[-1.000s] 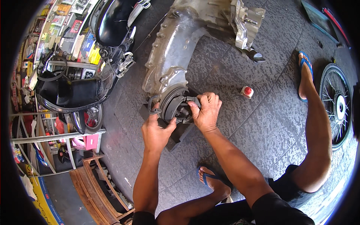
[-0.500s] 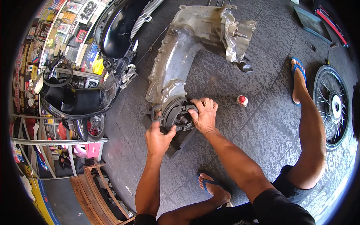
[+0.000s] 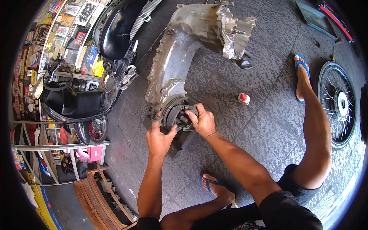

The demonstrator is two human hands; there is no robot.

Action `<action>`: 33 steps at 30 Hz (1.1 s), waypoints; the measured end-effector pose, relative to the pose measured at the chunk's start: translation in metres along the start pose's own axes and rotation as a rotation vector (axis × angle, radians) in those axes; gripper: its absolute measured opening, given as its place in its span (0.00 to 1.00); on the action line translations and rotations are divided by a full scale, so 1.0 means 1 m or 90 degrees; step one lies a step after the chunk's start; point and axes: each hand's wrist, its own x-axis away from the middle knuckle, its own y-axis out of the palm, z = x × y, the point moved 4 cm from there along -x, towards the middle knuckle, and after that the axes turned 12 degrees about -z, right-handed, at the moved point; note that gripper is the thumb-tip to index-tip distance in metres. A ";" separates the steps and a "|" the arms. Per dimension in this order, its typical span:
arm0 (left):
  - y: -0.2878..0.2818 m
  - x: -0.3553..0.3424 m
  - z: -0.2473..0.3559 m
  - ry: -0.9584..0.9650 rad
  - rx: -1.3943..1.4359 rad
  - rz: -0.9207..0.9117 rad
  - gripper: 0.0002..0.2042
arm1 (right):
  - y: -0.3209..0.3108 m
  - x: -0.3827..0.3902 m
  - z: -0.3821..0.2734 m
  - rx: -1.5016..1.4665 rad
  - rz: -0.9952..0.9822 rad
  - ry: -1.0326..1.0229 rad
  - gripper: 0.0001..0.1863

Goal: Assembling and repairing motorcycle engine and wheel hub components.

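A scooter engine casing (image 3: pixel 172 61) lies on the floor in front of me, its round brake hub end nearest. Dark curved brake shoes (image 3: pixel 173 116) sit at this hub around a central axle (image 3: pixel 183 118). My left hand (image 3: pixel 158 138) is closed at the hub's lower left, its thumb pressing a shoe's lower edge and its fingers by a loop-shaped bracket (image 3: pixel 155 113). On the right side, my right hand (image 3: pixel 202 122) pinches a brake shoe between thumb and fingers. Beneath the hub is a dark block (image 3: pixel 180 145). My hands partly hide the shoe ends.
A small white bottle with a red cap (image 3: pixel 243 98) stands right of the casing. Farther right are a spoked wheel (image 3: pixel 337 103) and a tray (image 3: pixel 316 21). Black motorcycle parts (image 3: pixel 84 101), stocked shelves and a wooden bench (image 3: pixel 92 199) line the left. My sandalled feet flank the work.
The view has shifted slightly, moving the scene up and left. My right thumb has come a little closer to the axle. Both hands stay at the brake shoes.
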 end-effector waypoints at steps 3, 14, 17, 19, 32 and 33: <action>-0.001 0.002 0.010 0.015 -0.034 -0.001 0.36 | 0.001 0.003 -0.006 0.019 0.008 0.050 0.23; 0.008 0.004 0.036 0.020 -0.096 0.022 0.48 | -0.009 -0.003 -0.007 0.230 0.110 -0.113 0.20; 0.014 0.006 0.038 0.026 -0.145 0.062 0.48 | -0.007 -0.009 -0.002 0.256 0.126 -0.167 0.22; 0.013 0.006 0.031 0.023 -0.120 0.052 0.48 | -0.006 -0.012 0.003 0.217 0.132 -0.198 0.21; 0.002 -0.003 -0.007 0.019 0.100 -0.047 0.29 | -0.002 -0.026 0.025 0.026 -0.032 -0.184 0.26; 0.002 -0.003 -0.008 0.026 0.129 -0.029 0.30 | -0.003 -0.027 0.025 0.009 -0.056 -0.197 0.27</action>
